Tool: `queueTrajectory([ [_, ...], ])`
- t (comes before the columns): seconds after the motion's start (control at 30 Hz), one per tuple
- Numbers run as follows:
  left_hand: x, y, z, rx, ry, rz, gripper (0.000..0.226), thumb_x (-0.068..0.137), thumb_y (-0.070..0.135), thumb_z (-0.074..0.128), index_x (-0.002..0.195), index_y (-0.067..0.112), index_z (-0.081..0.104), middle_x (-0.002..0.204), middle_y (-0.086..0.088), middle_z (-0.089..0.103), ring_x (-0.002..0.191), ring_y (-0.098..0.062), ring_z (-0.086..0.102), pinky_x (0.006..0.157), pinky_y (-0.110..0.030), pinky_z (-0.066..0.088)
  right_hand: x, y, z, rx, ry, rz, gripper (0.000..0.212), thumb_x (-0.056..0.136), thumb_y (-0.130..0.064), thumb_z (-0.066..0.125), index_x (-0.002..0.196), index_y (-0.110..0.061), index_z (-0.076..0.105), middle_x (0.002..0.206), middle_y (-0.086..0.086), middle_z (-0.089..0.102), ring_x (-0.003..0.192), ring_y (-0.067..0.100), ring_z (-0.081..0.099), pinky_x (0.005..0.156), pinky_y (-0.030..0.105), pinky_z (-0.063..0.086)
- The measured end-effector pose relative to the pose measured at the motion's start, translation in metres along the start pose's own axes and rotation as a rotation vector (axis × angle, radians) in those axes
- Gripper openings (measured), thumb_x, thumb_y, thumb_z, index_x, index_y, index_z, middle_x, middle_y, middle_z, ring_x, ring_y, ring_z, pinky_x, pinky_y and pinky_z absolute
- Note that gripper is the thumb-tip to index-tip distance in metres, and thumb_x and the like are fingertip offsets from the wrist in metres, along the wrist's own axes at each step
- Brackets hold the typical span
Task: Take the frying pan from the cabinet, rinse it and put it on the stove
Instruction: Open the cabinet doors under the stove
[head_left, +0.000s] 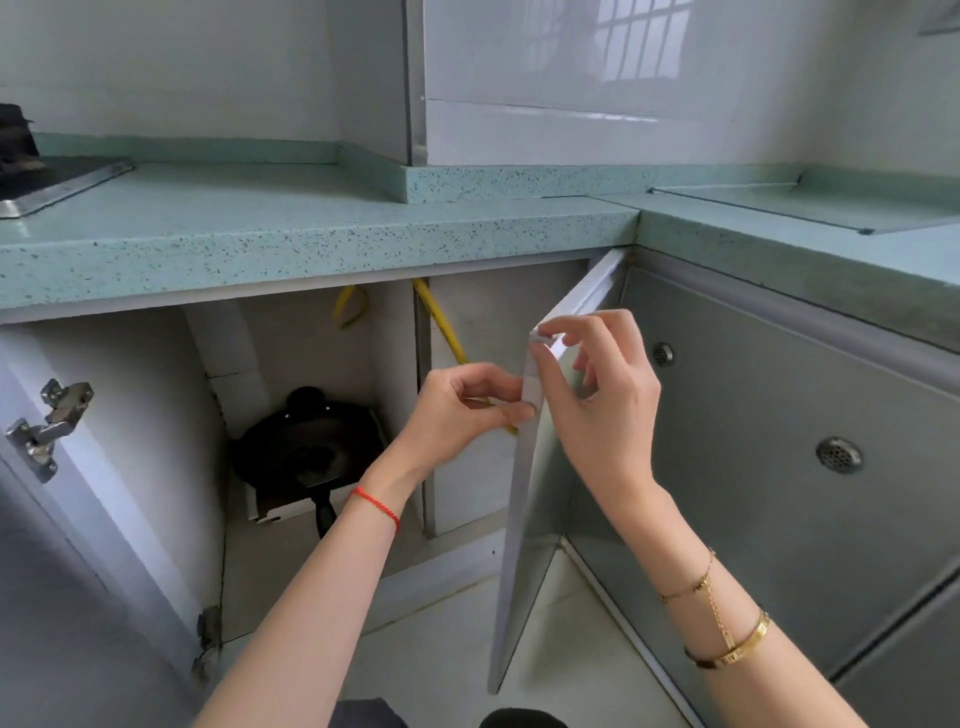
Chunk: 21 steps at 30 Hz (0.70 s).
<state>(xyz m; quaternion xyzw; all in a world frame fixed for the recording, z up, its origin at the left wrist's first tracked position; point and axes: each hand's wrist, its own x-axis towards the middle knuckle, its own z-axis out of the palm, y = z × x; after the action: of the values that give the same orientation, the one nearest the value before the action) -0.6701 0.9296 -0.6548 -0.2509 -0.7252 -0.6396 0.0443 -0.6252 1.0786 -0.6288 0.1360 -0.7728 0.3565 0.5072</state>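
A black frying pan (306, 449) lies inside the open lower cabinet (156, 405), its handle pointing toward me, resting on a white box. The right cabinet door (524, 530) stands swung open. My left hand (467, 410) pinches the door's free edge from the cabinet side. My right hand (602, 384) grips the door's top corner from the other side. The stove (52, 182) sits on the countertop at the far left, only partly in view.
A speckled green countertop (311, 234) runs above the cabinet and turns a corner to the right. Yellow hose (441, 327) hangs inside the cabinet. The left door (78, 519) is open, hinges showing. Grey cabinet fronts (779, 441) with round vents lie right.
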Motion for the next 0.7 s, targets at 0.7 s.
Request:
queueTrajectory([
  [0.7, 0.006, 0.015, 0.189, -0.051, 0.103, 0.114, 0.025, 0.07, 0.034, 0.087, 0.088, 0.019, 0.079, 0.082, 0.01, 0.078, 0.077, -0.002, 0.075, 0.073, -0.035, 0.063, -0.013, 0.076, -0.131, -0.398, 0.241, -0.009, 0.008, 0.091, -0.007, 0.067, 0.096, -0.001, 0.071, 0.093, 0.006, 0.067, 0.083, 0.02, 0.056, 0.07, 0.023, 0.045],
])
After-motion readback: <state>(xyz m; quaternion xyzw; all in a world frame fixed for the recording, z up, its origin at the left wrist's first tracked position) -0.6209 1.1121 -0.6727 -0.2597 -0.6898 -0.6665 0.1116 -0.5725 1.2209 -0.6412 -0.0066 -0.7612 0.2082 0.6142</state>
